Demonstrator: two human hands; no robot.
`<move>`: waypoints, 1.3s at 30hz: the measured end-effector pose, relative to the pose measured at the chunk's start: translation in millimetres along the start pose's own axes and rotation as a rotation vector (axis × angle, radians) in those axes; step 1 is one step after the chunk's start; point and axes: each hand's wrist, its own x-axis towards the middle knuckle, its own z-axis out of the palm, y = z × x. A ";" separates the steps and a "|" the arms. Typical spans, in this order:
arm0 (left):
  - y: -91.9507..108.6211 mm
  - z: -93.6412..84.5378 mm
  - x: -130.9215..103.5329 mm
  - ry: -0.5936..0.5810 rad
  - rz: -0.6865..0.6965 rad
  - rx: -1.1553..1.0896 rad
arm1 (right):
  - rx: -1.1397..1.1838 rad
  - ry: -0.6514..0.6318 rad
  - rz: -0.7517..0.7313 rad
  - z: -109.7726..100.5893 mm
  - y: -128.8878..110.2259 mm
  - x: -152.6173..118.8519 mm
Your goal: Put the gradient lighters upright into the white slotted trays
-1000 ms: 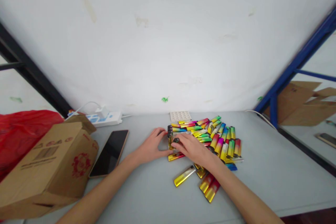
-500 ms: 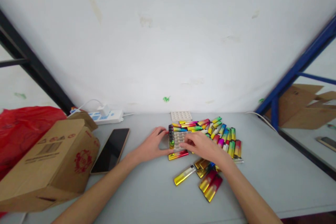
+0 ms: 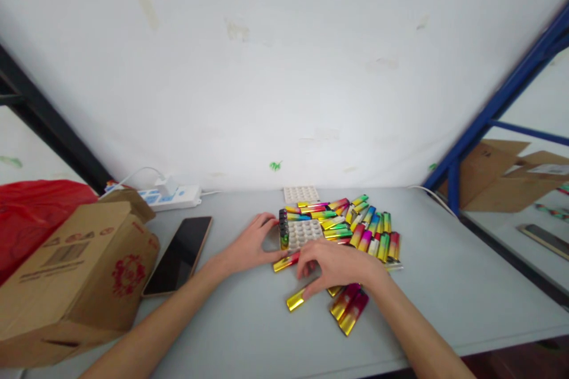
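Note:
A white plastic tray (image 3: 305,233) with rows of round-cornered slots lies on the grey table, a row of lighters (image 3: 283,230) standing upright along its left side. My left hand (image 3: 254,245) grips that side, fingers at the far corner and thumb at the near corner. In front of the tray, my right hand (image 3: 331,263) hovers low over a yellow lighter (image 3: 296,300), thumb touching it and fingers curved apart from the thumb. Part of that lighter is hidden under the hand. A red-and-yellow lighter (image 3: 284,262) lies along the tray's near edge.
Many shiny coloured lighters (image 3: 364,240) are heaped right of the tray. Another white tray (image 3: 301,193) lies by the wall. To the left are a phone (image 3: 178,256), a cardboard box (image 3: 75,272), a power strip (image 3: 178,196) and a red bag (image 3: 40,213).
My right hand has left the tray and come nearer to me, over the yellow lighter. My left hand keeps its place at the tray. The whole view has shifted slightly.

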 end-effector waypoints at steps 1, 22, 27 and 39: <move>0.3 -0.2 0.1 -0.001 -0.001 0.001 | -0.022 -0.006 -0.033 2.6 -1.2 1.4; 2.7 -0.1 -1.6 0.030 0.035 -0.005 | 0.290 0.666 0.039 -16.9 5.9 2.3; 1.3 -0.1 -1.1 0.021 0.025 -0.006 | 0.526 0.726 0.123 -7.4 16.0 17.5; 3.6 -0.4 -1.4 0.033 0.023 -0.011 | 0.887 0.641 0.072 9.2 -5.3 24.8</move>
